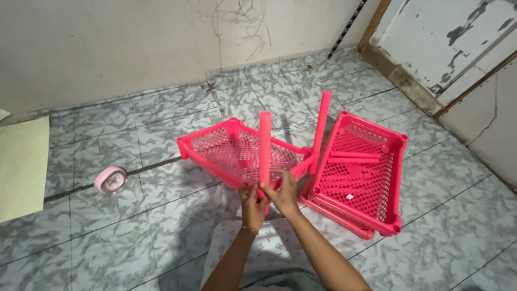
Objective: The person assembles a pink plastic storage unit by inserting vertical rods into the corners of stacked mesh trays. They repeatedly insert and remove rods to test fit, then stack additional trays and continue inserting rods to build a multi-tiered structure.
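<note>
A pink mesh basket shelf [215, 146] lies on the tiled floor in front of me. An upright pink tube [265, 145] stands at its near corner. My left hand [251, 206] and my right hand [282, 196] both grip the bottom of this tube, close together. A second pink tube [321, 126] stands upright at the basket's right corner. To the right, stacked pink baskets [396, 178] lean tilted, with loose pink tubes [355, 158] lying inside the top one.
A small pink round clock [110, 180] lies on the floor at left. A pale green sheet [21, 167] covers the far left. A wall runs along the back, and a worn wooden door frame [409, 81] stands at right.
</note>
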